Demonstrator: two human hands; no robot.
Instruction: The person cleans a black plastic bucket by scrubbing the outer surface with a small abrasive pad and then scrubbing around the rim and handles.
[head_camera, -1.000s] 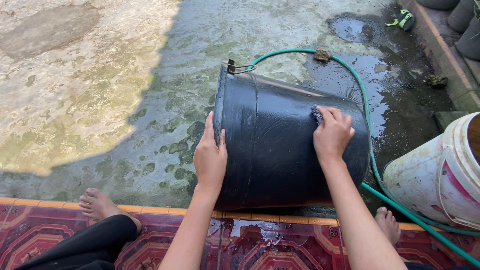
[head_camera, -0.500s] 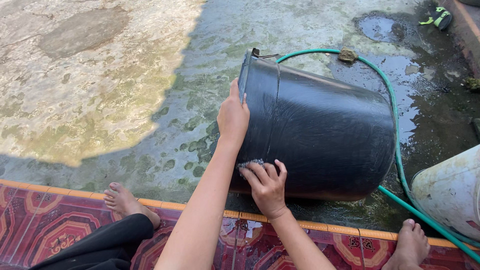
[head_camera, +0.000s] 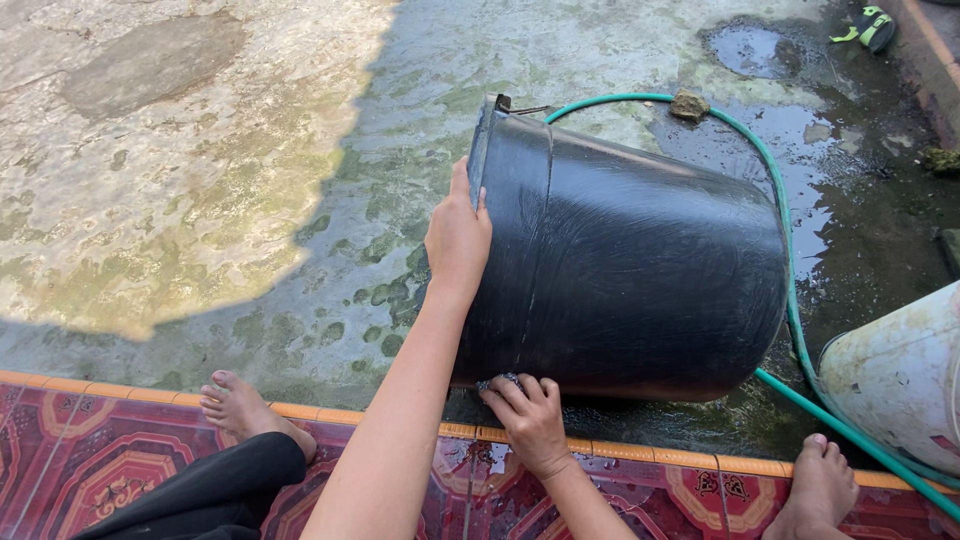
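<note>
Red patterned tiles make the near edge, and two bare feet rest on them, one at the left and one at the right.

Just past the tiles is the right hand. Its fingers are curled and press a small dark scrubbing pad against the low side of the black bucket. The bucket is right above these fingers, touching them.

A little farther out is the left hand. Its fingers are bent over the bucket's rim and hold it (the thumb stays on the outside wall). This hand is the one at the open end.

The bucket lies on its side on the wet, green-stained concrete. Its long line runs left to right. The mouth points left, toward the sunny patch, and the bottom points right. It tips a bit, with the rim end lifted higher.

Behind and around the bucket's bottom end bends a green hose, with a small stone sitting on it. At the right, near the bucket but apart from it, is a white drum. Far off sits a puddle.
</note>
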